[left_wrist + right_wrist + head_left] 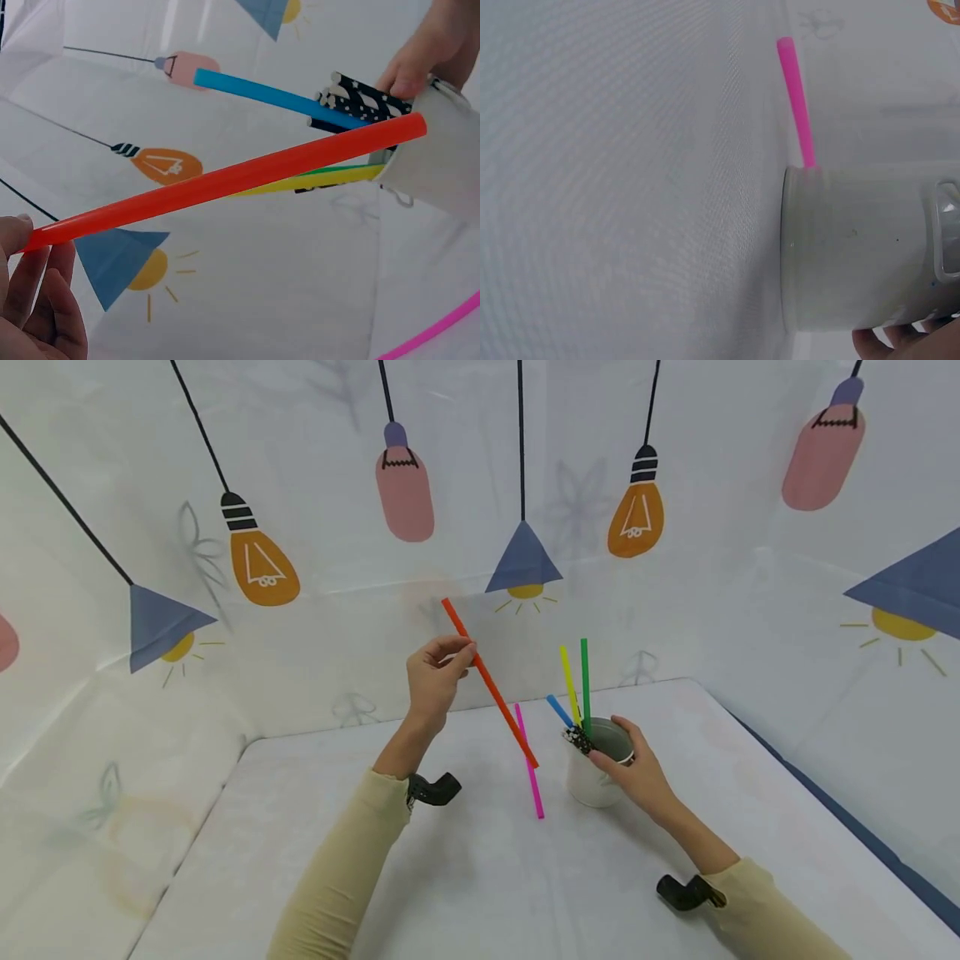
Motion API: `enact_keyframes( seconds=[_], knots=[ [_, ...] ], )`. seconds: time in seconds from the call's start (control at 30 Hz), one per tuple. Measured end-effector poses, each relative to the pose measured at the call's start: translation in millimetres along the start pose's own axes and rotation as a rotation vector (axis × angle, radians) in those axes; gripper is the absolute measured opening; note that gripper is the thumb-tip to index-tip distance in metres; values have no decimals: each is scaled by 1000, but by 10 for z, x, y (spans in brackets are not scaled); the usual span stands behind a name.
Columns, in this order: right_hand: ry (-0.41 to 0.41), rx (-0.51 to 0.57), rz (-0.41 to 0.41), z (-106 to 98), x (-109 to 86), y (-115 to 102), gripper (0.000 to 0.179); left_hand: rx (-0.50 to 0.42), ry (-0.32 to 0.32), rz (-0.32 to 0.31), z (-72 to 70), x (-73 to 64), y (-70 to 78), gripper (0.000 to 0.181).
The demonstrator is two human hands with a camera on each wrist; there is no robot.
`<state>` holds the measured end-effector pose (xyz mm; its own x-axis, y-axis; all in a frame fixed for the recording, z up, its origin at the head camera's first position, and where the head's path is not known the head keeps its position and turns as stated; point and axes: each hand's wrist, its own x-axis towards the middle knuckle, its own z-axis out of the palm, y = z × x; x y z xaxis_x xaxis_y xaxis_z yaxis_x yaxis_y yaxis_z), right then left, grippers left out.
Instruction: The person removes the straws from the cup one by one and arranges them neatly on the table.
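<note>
My left hand (435, 681) pinches a red-orange straw (495, 695) near its upper end between thumb and fingers, raised above the table. The straw slants down to the right, its lower end overlapping a pink straw (535, 792) that lies on the table. With thumb and fingers, my right hand (643, 777) grips the rim of a white metal bucket (591, 787) standing upright. In the bucket are a blue straw (262, 92), a yellow straw (568, 677), a green straw (585, 672) and several black-and-white patterned straws (360, 101). Their lower ends are hidden inside.
A white cloth covers the table (480, 893), whose back edge meets a wall sheet (330, 660) printed with hanging lamps and bulbs. Black camera mounts (435, 789) sit on both wrists. A dark blue strip (825, 810) runs along the table's right edge.
</note>
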<state>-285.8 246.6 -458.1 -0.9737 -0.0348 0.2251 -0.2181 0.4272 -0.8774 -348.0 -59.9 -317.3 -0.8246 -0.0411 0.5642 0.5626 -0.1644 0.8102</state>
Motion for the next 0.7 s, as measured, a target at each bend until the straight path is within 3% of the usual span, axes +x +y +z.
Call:
enact_keyframes(
  seconds=[0.17, 0.33, 0.7],
  knots=[
    [-5, -1, -7, -3, 8, 3, 80, 51, -36, -112, -85, -1, -154, 13],
    [-5, 4, -9, -11, 15, 8, 80, 104, -77, -218, -159, -27, -398, 14],
    [4, 17, 2, 8, -4, -13, 82, 189, -144, -338, -181, -112, -800, 21]
  ],
)
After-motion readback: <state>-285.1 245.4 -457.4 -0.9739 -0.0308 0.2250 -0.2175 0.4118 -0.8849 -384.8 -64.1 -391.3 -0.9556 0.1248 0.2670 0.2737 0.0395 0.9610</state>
